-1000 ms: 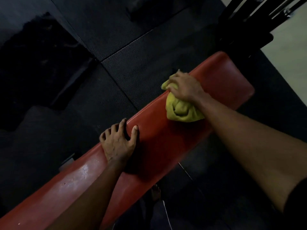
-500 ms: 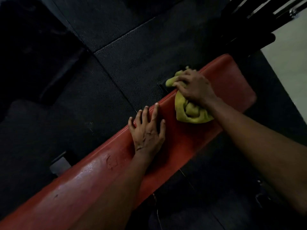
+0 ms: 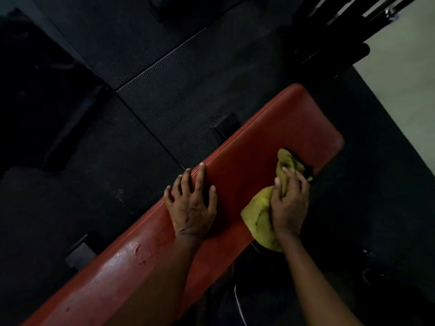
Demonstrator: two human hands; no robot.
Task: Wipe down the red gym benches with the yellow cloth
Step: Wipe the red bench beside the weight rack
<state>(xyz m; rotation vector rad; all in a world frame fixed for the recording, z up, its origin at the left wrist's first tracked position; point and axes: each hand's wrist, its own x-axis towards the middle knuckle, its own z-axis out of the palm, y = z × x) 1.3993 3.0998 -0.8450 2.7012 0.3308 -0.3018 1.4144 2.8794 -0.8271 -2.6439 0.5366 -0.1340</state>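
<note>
A long red padded gym bench runs diagonally from the lower left to the upper right. My left hand lies flat on its top with fingers spread, fingertips at the far edge. My right hand grips a bunched yellow cloth at the near edge of the bench, close to its right end. Part of the cloth hangs over that edge. The bench surface at the lower left looks wet and shiny.
Black rubber floor mats lie beyond the bench. Two black bench feet stick out on the far side. Dark metal bars stand at the upper right beside a pale floor.
My right hand dragged the cloth from the far edge of the bench across to the near edge. My left hand slid a little further right along the bench top.
</note>
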